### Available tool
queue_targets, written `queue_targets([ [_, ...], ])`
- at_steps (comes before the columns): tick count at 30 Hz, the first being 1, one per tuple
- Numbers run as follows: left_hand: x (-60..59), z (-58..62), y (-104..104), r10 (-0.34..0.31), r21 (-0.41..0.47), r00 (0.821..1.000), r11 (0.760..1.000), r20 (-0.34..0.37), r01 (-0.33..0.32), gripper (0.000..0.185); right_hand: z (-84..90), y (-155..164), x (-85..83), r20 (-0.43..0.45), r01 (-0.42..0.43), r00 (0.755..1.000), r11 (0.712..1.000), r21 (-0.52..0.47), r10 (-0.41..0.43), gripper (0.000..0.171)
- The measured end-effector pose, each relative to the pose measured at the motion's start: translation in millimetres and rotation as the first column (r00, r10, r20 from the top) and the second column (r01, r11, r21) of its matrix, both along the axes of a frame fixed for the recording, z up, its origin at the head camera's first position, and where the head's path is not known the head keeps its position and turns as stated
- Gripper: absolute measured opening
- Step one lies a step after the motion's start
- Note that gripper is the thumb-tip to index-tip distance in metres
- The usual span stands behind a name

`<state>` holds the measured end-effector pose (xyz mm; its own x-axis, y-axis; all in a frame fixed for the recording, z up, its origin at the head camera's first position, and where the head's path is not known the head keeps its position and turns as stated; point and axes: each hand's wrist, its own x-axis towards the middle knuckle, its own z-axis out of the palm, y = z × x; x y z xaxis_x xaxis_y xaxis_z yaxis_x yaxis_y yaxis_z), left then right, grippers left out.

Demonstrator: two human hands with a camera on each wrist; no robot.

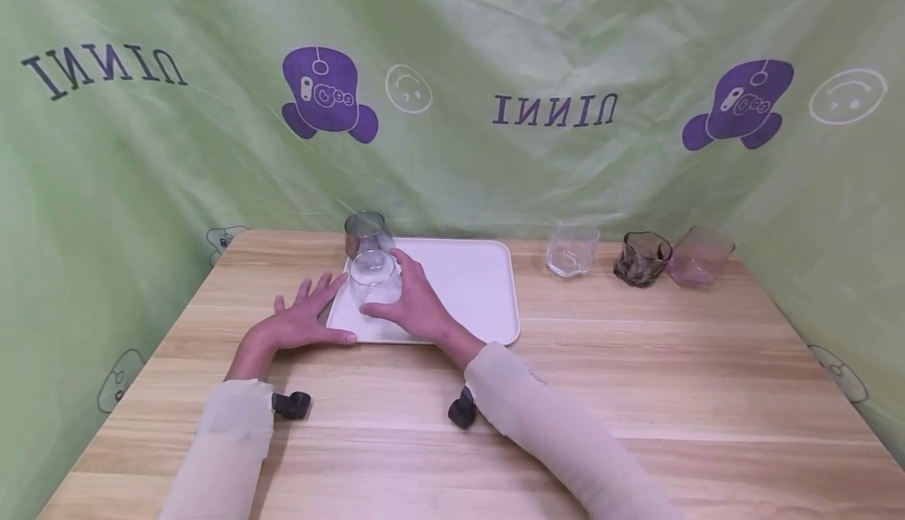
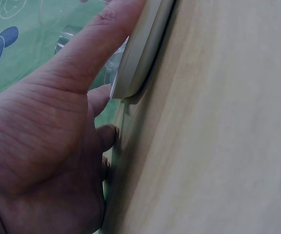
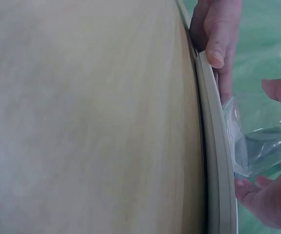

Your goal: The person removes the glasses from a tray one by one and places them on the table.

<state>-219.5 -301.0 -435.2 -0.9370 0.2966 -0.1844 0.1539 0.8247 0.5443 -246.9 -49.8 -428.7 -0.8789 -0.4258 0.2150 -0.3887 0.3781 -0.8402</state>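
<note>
I see right hand (image 1: 413, 304) curled round clear glass (image 1: 373, 278), upright on tray (image 1: 481, 284) at its near-left corner | left hand (image 1: 304, 320) flat, fingers spread, thumb against tray edge | right hand nearer

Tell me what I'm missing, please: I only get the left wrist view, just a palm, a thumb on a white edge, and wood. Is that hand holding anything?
Observer: No. In the head view the left hand lies flat on the table, fingers spread, its thumb against the white tray at the near left corner.
Operator: What's the other hand doing?
Observer: The right hand grips a clear glass that stands on the tray.
Operator: Is that the only glass?
Observer: No. A grey glass stands just behind it at the tray's far left corner.
Operator: Anything off the tray?
Observer: Three more to the right on the table: a clear cup, a dark brown cup and a pinkish cup.
</note>
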Motion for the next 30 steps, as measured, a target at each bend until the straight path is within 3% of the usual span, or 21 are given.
queue_targets([
  [8, -1.9, -7.0, -3.7, 0.004, 0.007, 1.000, 1.000, 0.002, -0.004, 0.122, -1.6, -5.8, -2.2, 0.005, 0.001, 1.000, 1.000, 0.005, -0.001, 0.108],
  [17, -0.1, 0.1, -1.3, -0.009, 0.021, 1.000, 1.000, 0.007, 0.009, 0.121, -0.4, -6.6, -3.8, -0.013, -0.004, 1.000, 0.999, 0.044, 0.005, 0.105],
  [30, -0.4, 0.6, 0.5, -0.007, 0.015, 1.000, 1.000, 0.011, 0.007, 0.121, -4.1, -7.2, -9.0, -0.015, -0.038, 0.999, 0.999, 0.026, 0.039, 0.104],
])
